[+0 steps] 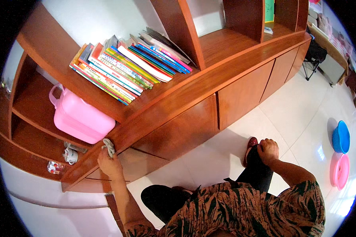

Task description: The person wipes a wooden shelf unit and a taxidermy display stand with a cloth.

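My left hand (pixel 110 164) is closed round a bunched grey-white cloth (pixel 108 147), which touches the wooden ledge (pixel 124 136) of the cabinet. Right beside that hand, a pink hard case (pixel 83 114) with a handle stands in a shelf compartment. Over at the right, my right hand (pixel 268 151) rests on my bent knee, its fingers curled in and nothing visible in them.
A leaning row of books (pixel 118 71) fills the shelf above the ledge. A white mug (pixel 70 155) and a small red-and-clear item (pixel 55 167) stand at the lower left. Cabinet doors (pixel 245 85) run below. A blue basin (pixel 341 137) and pink basin (pixel 341 172) are at the right.
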Motion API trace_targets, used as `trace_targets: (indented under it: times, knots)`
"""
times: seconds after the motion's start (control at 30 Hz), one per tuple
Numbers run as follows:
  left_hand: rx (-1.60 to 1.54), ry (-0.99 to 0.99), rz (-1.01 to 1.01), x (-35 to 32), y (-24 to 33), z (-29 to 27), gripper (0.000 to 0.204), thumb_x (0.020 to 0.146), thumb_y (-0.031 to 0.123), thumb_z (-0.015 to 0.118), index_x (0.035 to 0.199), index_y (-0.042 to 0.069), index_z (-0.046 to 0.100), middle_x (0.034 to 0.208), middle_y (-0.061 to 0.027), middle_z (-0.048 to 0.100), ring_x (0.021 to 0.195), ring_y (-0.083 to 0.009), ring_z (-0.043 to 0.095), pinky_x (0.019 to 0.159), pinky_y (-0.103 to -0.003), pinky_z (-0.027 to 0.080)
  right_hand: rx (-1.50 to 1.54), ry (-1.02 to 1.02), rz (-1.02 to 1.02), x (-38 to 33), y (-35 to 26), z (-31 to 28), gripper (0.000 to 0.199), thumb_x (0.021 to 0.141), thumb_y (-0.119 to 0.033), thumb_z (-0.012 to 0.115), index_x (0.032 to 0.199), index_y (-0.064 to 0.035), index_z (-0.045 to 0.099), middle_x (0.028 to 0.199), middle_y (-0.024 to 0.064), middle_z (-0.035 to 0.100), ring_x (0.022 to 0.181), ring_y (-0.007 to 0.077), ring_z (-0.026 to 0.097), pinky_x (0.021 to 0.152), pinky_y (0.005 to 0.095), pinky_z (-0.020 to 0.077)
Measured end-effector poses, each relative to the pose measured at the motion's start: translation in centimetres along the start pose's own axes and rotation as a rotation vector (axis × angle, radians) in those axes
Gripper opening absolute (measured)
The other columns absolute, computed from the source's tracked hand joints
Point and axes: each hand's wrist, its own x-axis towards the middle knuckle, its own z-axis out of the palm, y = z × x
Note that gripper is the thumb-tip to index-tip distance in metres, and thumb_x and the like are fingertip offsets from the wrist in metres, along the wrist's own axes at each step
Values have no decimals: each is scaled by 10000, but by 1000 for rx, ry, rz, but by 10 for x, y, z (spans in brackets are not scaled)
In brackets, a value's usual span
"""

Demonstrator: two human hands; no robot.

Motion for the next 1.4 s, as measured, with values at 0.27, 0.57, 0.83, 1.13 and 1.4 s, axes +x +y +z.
trace_targets:
  times: [0.27,0.57,0.83,1.13,1.4]
  knots:
    - [-131,-58,436,11,161,21,285,772,180,674,1005,18,647,1083,-155,645,978,-352,597,851,-456,475,-8,-88,-10,2,-3,-10,205,852,-236,571,913,-45,616,905,145,616,912,314,576,826,444,446]
    - [-304,-153,584,31,296,55,254,757,209,690,964,64,665,987,-100,650,909,-321,602,790,-447,478,4,-76,-3,4,5,-2,244,842,-267,586,914,-36,614,917,146,633,899,310,583,815,436,454]
    - [-334,-190,663,47,368,75,223,773,242,687,890,53,685,991,-108,637,966,-302,577,839,-449,458,-13,-159,8,8,1,-11,239,864,-252,568,932,-32,631,902,143,629,897,306,587,829,434,460]
    - [-314,-258,744,47,430,72,207,809,251,656,933,88,680,1005,-86,636,1006,-281,574,862,-456,448,-3,-155,-5,9,0,-7,213,854,-228,559,880,-27,624,890,160,616,879,325,595,811,448,465]
    - [-489,-302,786,40,436,73,333,833,269,645,1151,169,653,1206,-7,590,1166,-242,507,945,-460,416,-16,-119,11,11,-6,-12,215,860,-217,543,893,-24,631,935,156,613,914,313,602,826,434,473]
